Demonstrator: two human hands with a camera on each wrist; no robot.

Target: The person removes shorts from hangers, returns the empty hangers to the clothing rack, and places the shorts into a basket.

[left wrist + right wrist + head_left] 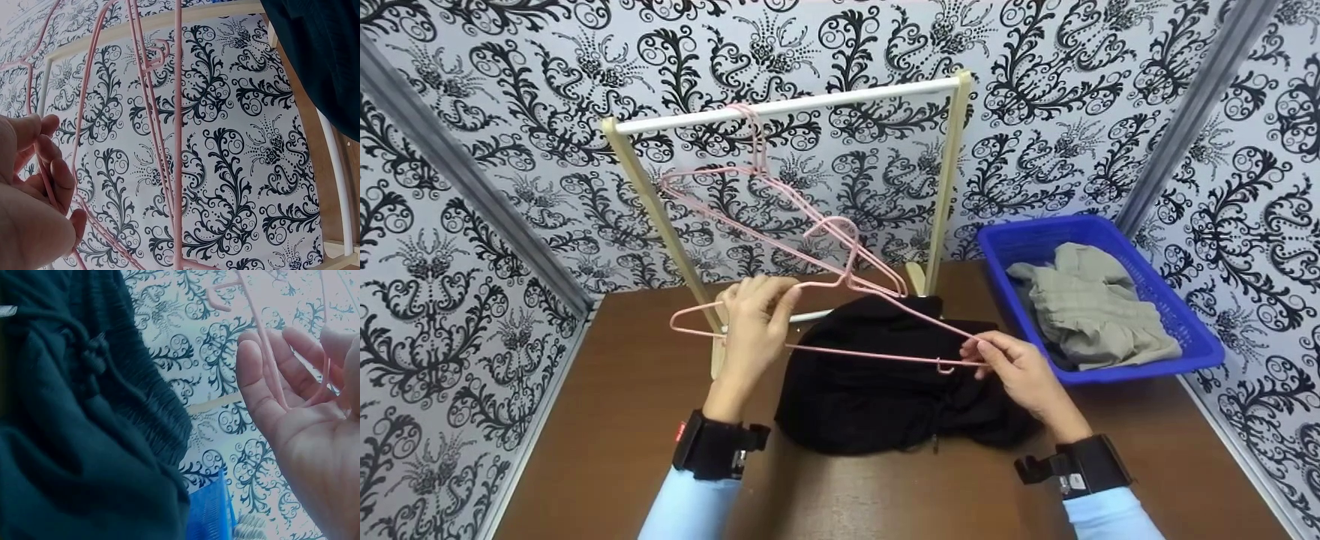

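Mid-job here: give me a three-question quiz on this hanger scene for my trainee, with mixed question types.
1. True or false: both hands hold the same pink hanger.
2. Which garment lies in the blue basket? A) black B) grey-beige C) red
3. Fill in: another pink hanger hangs from the rack's white ____.

Key:
1. True: the left hand grips the hanger's left end and the right hand pinches its right end, above the black garment on the table.
2. B, the grey-beige garment.
3. rail.
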